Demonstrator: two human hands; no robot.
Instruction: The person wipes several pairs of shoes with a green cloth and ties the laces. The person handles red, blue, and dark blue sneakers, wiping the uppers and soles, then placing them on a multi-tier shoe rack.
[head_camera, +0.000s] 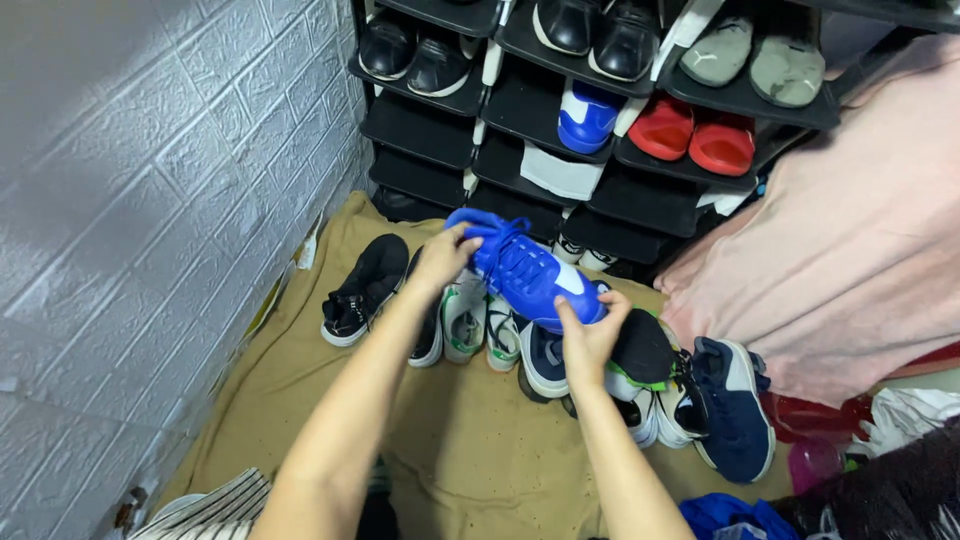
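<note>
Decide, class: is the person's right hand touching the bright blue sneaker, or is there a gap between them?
Touching. The head view shows the right hand with its fingers wrapped round the toe end of the blue sneaker, no gap between them.

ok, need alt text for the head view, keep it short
Two bare hands hold a bright blue sneaker above a row of shoes on a tan floor cloth: the left hand grips its heel end, the right hand its toe. Behind stands a black shoe rack holding a matching blue sneaker and red sandals.
</note>
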